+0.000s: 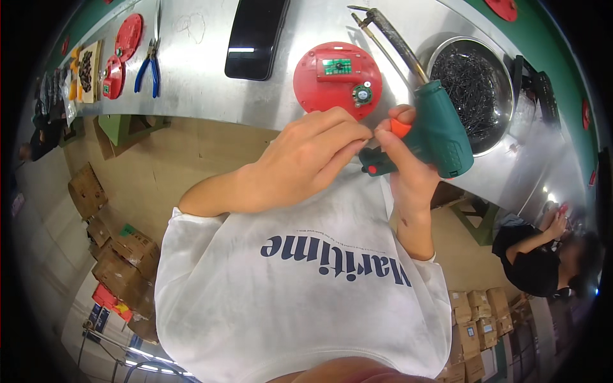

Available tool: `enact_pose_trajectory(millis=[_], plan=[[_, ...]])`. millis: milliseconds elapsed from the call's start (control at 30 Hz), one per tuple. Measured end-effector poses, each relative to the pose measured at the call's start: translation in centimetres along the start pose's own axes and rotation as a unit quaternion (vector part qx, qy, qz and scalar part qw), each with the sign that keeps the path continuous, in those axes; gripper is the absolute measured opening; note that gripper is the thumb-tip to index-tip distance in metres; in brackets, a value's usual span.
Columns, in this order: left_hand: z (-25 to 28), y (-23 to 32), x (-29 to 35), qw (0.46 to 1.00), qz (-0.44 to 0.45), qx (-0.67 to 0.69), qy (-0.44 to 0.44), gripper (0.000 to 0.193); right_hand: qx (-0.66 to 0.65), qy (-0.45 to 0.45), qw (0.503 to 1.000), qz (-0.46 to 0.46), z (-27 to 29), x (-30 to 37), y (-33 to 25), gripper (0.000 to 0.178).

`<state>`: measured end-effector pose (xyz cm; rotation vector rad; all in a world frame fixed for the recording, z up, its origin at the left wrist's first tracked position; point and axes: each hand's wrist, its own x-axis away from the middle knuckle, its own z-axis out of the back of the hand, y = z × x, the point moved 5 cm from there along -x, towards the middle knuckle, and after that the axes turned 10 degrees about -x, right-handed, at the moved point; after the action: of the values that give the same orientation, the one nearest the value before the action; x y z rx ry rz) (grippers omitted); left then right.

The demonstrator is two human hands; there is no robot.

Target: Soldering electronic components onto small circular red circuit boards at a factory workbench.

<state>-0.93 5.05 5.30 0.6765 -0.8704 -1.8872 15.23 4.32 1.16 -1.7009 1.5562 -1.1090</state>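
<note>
Just left of the right hand's grip, the left hand (306, 159) pinches its fingertips together at the soldering gun's (428, 127) orange trigger. Wrapped around the green handle, the right hand (408, 179) holds it. From that grip, the long barrel runs up-left over the bench (211, 96), past the red round device (337, 80).

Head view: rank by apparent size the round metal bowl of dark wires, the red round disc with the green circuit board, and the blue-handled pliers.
1. Round metal bowl of dark wires, slightly larger.
2. Red round disc with green circuit board.
3. Blue-handled pliers, clearly smallest.
Fisheye bending near the rim makes the bowl-disc gap unsure.
</note>
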Motion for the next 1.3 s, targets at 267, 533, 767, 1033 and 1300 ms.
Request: enact_pose_trajectory(millis=[267,533,767,1033,1300], plan=[[4.9,-4.8,1.7,0.997,0.026,-0.021,0.069,0.028,0.003,0.073,0.997,-0.014,1.9,0.1,-0.9,0.042],[-0.7,-6.3,2.6,0.980,0.124,0.148,0.051,0.019,0.005,0.030,0.997,-0.073,1.6,0.1,0.2,0.041],[-1.8,-5.2,1.4,0.970,0.171,0.164,0.046,0.012,0.069,0.001,0.997,-0.015,-0.2,-1.3,0.8,0.035],[-1.6,-4.3,0.9,0.997,0.033,0.054,0.051,0.014,0.080,0.011,0.996,-0.031,-0.6,-1.5,1.1,0.033],[-1.8,-3.4,0.6,0.986,0.119,0.120,0.008,0.012,0.032,0.008,0.994,-0.106,-0.2,-1.3,1.9,0.035]])
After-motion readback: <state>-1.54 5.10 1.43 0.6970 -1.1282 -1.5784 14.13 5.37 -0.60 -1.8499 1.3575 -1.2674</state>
